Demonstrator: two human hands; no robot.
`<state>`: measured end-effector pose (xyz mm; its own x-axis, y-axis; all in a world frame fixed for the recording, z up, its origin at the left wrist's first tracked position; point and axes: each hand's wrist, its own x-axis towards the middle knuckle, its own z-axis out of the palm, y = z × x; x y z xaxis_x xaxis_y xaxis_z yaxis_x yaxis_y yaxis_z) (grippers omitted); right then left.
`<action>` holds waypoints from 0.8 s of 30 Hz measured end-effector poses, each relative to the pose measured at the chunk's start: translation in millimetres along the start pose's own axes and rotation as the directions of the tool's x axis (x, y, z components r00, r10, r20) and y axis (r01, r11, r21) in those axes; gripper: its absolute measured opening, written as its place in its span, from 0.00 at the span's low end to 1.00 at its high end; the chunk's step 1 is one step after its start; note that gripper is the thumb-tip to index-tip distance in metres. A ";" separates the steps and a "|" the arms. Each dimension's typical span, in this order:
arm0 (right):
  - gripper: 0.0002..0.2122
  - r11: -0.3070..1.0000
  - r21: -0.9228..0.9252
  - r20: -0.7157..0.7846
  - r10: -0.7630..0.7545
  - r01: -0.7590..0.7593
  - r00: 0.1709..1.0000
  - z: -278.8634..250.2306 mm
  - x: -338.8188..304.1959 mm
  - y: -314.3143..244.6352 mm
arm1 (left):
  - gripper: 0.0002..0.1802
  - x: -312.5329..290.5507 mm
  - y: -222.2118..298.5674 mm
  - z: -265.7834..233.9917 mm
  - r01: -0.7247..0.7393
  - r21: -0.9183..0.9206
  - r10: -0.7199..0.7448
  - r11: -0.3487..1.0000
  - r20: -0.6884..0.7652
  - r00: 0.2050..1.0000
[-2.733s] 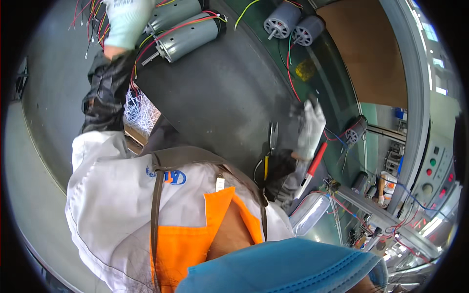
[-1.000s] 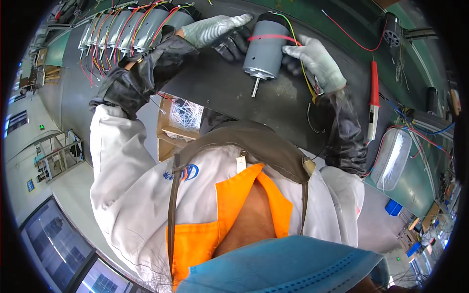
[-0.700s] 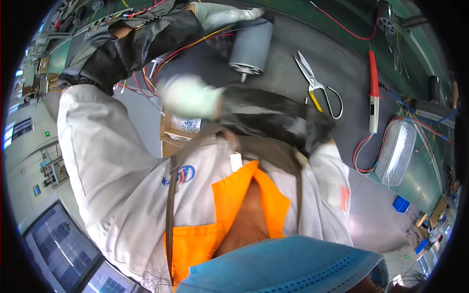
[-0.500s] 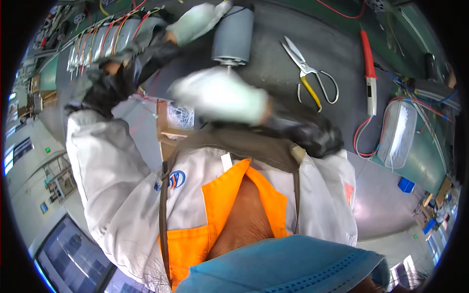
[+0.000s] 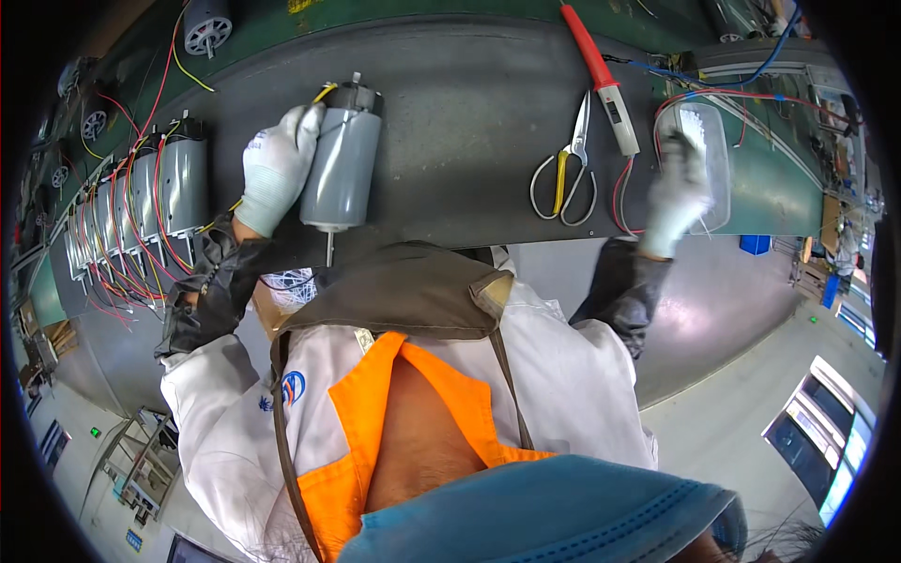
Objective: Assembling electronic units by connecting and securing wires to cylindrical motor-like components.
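A grey cylindrical motor (image 5: pixel 343 174) lies on the dark bench mat in front of me, its shaft toward me. My left hand (image 5: pixel 280 161), in a white glove, is closed at the motor's black far end, its fingertips pinching a yellow wire (image 5: pixel 325 92). Over at the right, my gloved right hand (image 5: pixel 679 192) reaches into a clear plastic box (image 5: pixel 720 178) of thin white strips, likely cable ties (image 5: pixel 693 120). Motion blur smears its fingers, so whether they grip anything is unclear.
Several grey motors (image 5: pixel 183 178) with red and yellow leads stand in a row at the left. Yellow-handled scissors (image 5: pixel 566 174) and a red-and-white handheld tool (image 5: pixel 605 89) with a cord lie between the motor and the box. Another motor (image 5: pixel 206 26) sits at the far left.
My right hand has gone from beside the motor's shaft to the plastic box. The left hand has come down to the motor's far end. The view has shifted, with the motor now farther left.
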<state>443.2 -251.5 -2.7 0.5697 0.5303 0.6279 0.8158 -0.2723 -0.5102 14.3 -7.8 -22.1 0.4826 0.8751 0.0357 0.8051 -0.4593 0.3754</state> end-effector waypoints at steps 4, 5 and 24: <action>0.13 0.854 -0.413 0.243 0.437 -0.316 0.866 -47.6 66.4 113.8 | 0.23 -22.3 15.3 -1.4 -0.096 -0.071 0.097 0.993 0.022 0.995; 0.13 0.827 -0.511 0.322 0.436 -0.234 0.840 -40.5 73.8 138.4 | 0.22 -25.4 19.5 -1.5 -0.051 -0.056 0.054 0.997 0.051 0.997; 0.10 0.587 0.412 0.703 0.281 -0.697 0.653 -7.4 46.0 -80.5 | 0.33 13.8 26.0 -77.7 0.390 -0.212 -0.072 0.896 0.798 0.598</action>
<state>404.4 -211.2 71.6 0.5313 0.8343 -0.1471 0.0412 -0.1989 -0.9791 15.1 4.2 60.1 0.5062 0.4350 -0.7447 0.8365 -0.0375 0.5467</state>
